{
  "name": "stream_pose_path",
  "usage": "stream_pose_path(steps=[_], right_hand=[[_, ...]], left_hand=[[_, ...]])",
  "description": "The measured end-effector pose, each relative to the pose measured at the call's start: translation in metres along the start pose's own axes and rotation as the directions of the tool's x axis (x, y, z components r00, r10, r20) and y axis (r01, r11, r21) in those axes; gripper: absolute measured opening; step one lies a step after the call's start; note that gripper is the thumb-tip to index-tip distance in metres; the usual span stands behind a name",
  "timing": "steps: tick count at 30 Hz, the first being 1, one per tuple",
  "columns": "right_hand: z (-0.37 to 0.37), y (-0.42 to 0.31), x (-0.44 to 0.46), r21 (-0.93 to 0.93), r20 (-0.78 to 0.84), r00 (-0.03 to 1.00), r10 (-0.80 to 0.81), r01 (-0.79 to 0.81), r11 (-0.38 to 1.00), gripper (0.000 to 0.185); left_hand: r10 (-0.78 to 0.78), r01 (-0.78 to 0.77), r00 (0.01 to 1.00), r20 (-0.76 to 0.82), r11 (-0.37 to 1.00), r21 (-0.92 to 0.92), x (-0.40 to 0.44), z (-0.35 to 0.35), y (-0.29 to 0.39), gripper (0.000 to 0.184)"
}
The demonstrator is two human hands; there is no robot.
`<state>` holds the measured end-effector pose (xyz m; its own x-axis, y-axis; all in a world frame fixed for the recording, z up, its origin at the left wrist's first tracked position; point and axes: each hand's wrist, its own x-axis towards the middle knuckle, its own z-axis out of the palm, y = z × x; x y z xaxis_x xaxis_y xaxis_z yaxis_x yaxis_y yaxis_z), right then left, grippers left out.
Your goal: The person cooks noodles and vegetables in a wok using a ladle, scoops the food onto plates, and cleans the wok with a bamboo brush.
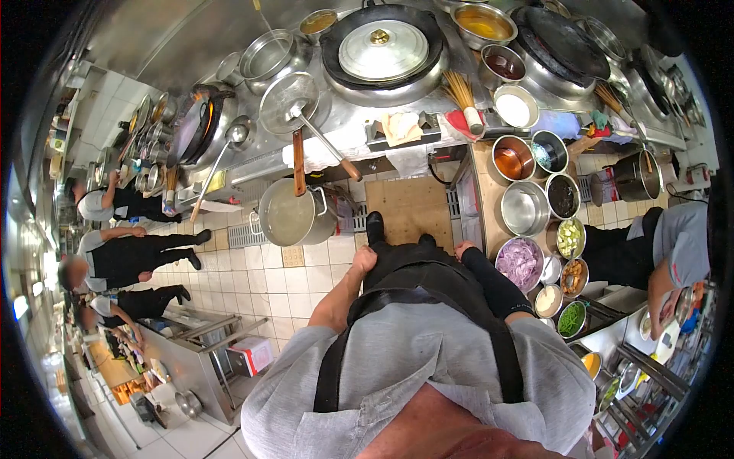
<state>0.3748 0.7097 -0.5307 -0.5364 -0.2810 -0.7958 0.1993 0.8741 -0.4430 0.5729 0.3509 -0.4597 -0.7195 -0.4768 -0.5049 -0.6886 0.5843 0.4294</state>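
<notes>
My left hand (365, 258) hangs beside the front of my black apron (409, 268), its fingers curled closed and nothing seen in them. On the other side of the apron, my right hand (463, 249) is also closed, with no object showing. It is near a side table holding a bowl of sliced purple onion (520, 264) and a shiny steel pot (525, 208). Forward of my left hand stands a large pot of cloudy liquid (287, 214). A wooden-handled strainer (289, 99) and a ladle (329, 141) reach over the stove edge above it.
A lidded wok (382, 50) sits on the stove ahead, with a bamboo brush (461, 90) at its right. Containers of chopped greens (571, 317) and dark sauce (563, 196) line the side table. A co-worker (673, 245) stands at right; several people stand at left.
</notes>
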Motion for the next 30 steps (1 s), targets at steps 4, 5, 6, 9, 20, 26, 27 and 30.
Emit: stream_pose_path(steps=[4, 5, 6, 9, 20, 26, 27, 30], right_hand=[[-0.001, -0.002, -0.004, -0.007, -0.013, 1.0, -0.026, 0.026, 1.0, 0.019], [-0.001, -0.002, -0.006, 0.003, -0.017, 1.0, -0.02, 0.02, 1.0, 0.02], [-0.001, -0.002, -0.008, 0.013, -0.019, 1.0, -0.013, 0.013, 1.0, 0.02], [-0.005, -0.008, -0.016, 0.013, -0.017, 1.0, -0.021, 0.021, 1.0, 0.021], [-0.008, -0.015, -0.023, 0.03, 0.028, 1.0, 0.007, -0.007, 1.0, 0.022], [-0.008, -0.011, -0.014, 0.039, 0.026, 1.0, -0.001, 0.0, 0.999, 0.021], [-0.008, -0.014, -0.013, 0.038, 0.026, 1.0, -0.004, 0.003, 0.999, 0.021], [-0.013, -0.024, 0.009, -0.065, -0.003, 0.985, -0.171, 0.17, 0.983, 0.022]], left_hand=[[0.003, -0.004, 1.0, -0.031, 0.999, -0.043, -0.002, -0.001, -0.001, 0.03], [0.052, -0.052, 0.998, -0.018, 0.999, 0.01, -0.001, 0.001, -0.003, 0.03], [0.101, -0.1, 0.995, -0.002, 0.993, 0.061, -0.001, 0.002, -0.007, 0.029], [0.067, -0.068, 0.998, 0.017, 0.993, 0.096, 0.017, 0.027, -0.025, 0.034], [0.05, -0.048, 0.999, -0.022, 0.997, 0.056, 0.01, 0.016, -0.019, 0.027], [0.075, -0.074, 0.997, -0.022, 0.996, 0.058, -0.001, 0.002, -0.006, 0.03], [0.103, -0.103, 0.995, 0.0, 0.989, 0.111, -0.002, -0.002, -0.005, 0.032], [0.062, -0.059, 0.998, -0.033, 0.996, 0.07, -0.002, -0.011, 0.002, 0.034]])
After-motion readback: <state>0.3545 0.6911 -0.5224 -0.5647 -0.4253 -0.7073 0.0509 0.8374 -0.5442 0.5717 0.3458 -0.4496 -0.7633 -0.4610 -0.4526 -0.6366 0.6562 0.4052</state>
